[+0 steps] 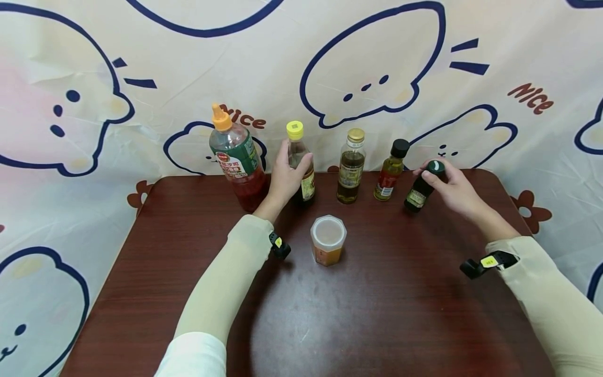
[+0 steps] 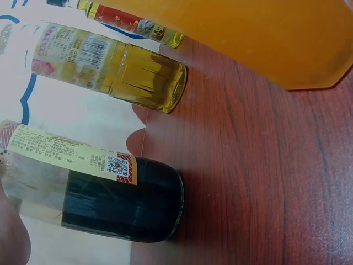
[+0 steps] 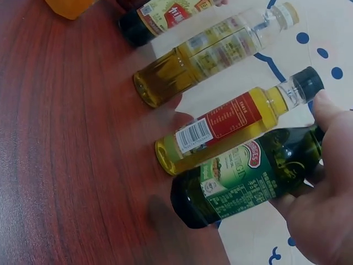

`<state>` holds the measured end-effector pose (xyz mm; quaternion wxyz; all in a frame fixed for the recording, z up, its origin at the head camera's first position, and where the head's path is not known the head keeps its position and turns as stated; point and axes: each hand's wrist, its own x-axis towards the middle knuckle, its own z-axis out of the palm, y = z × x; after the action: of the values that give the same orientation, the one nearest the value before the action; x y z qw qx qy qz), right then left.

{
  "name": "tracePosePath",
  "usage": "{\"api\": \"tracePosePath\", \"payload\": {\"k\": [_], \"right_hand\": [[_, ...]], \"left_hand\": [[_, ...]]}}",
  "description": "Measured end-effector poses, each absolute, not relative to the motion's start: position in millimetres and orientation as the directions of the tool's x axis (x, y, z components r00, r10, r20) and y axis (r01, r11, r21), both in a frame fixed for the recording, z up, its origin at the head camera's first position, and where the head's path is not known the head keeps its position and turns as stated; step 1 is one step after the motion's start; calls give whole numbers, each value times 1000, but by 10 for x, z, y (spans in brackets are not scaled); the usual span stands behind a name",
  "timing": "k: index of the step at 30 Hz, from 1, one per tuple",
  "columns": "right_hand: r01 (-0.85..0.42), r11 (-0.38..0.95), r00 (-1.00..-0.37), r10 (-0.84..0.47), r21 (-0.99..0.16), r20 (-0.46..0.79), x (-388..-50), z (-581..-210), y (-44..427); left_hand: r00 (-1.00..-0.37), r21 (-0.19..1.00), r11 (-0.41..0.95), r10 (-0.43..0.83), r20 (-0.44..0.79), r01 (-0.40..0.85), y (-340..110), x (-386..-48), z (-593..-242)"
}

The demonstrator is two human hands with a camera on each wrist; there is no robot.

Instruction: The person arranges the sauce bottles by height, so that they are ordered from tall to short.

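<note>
My left hand (image 1: 286,180) grips a yellow-capped bottle (image 2: 124,199) of dark liquid around its upper part, thumb on the right side. At the right, my right hand (image 1: 454,191) holds a dark green oil bottle (image 3: 231,179) by its neck, just under the dark cap. That green bottle leans, cap toward the right; whether its base touches the table cannot be told. Close to its left stands a small black-capped bottle (image 1: 390,170) of yellow oil with a red label. A gold-capped bottle (image 1: 350,167) of oil stands between that one and the left hand's bottle.
Left of my left hand stands a large sauce bottle (image 1: 239,162) with an orange nozzle cap. In front of the row sits a lidded clear tub (image 1: 328,241) with orange contents. The brown table (image 1: 377,314) ends against a printed curtain (image 1: 264,63).
</note>
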<state>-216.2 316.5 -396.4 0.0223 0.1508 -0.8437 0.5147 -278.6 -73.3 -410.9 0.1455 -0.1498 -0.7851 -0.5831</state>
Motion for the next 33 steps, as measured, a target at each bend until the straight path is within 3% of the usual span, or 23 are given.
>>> {"api": "tracePosePath", "payload": {"k": [13,23,33], "right_hand": [[-141,602,-987,-24,-786,158,-2271,-4044,3132],[-163,570,-970,59,-805,238,-2354,-4138,3076],[-102,558,-960,162,-824,228,-2358,-4190,3035]], "left_hand": [[-916,876,273,56,398,397,-734,-2784,-4107],[-917,875,281,59,394,394,-733,-2772,-4095],[-923,884,274,57,379,380,-728,-2776,-4104]]}}
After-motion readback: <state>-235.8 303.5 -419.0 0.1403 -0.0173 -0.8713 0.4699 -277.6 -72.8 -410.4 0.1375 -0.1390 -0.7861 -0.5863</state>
